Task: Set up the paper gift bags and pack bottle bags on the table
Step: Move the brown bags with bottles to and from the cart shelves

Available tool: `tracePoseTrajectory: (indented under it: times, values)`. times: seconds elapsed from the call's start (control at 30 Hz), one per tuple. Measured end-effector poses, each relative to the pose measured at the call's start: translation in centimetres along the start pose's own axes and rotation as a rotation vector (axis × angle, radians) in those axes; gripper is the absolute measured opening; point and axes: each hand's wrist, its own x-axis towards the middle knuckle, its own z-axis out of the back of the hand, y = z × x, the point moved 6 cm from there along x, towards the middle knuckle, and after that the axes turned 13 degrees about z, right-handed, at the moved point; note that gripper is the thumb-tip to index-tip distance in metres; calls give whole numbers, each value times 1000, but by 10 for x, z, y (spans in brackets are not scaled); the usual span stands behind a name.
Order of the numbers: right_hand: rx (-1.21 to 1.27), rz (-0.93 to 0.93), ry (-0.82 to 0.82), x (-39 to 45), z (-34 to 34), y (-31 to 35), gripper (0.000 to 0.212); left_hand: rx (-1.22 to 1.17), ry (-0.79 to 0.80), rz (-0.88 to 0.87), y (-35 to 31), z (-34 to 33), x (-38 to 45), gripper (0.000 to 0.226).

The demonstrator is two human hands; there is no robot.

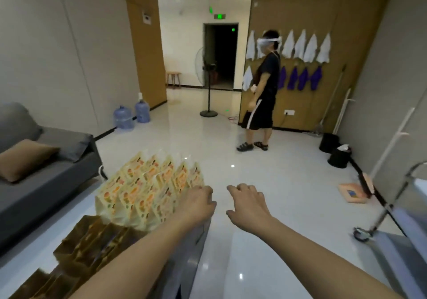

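Light, crushable printed bags point(147, 190), best pinched at top edges; left hand point(198, 203) touching them, right hand point(247, 203) loosely curled, empty.

Pale yellow bottle bags point(147, 190) showing orange fruit prints, brown paper gift bags point(92, 243), grey sofa point(46, 178) bearing a tan cushion point(25, 157), glossy white floor point(265, 183)

On the shiny steel table point(196, 236) to your left, the printed yellow pouch bags point(147, 190) stand beyond the brown paper gift bags point(92, 243); a grey sofa point(46, 174) sits further left.
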Motion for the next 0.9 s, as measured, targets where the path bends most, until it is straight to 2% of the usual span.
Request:
tracePoseTrajectory:
  times: [0.2,0.37,0.67,0.9]
  values:
    - [-32,-180,-69,-20,43,-180,65,-8,10,-165,-178,-35,69,48]
    - [-24,-317,-89,-47,65,-302,65,-11,24,-326,-312,-64,101,47]
    - [0,-593,-119,-82,80,-457,65,102,132,-570,-483,-139,148,48]
    - [-50,-831,-158,-81,96,-571,60,107,186,-782,-601,-197,214,48]
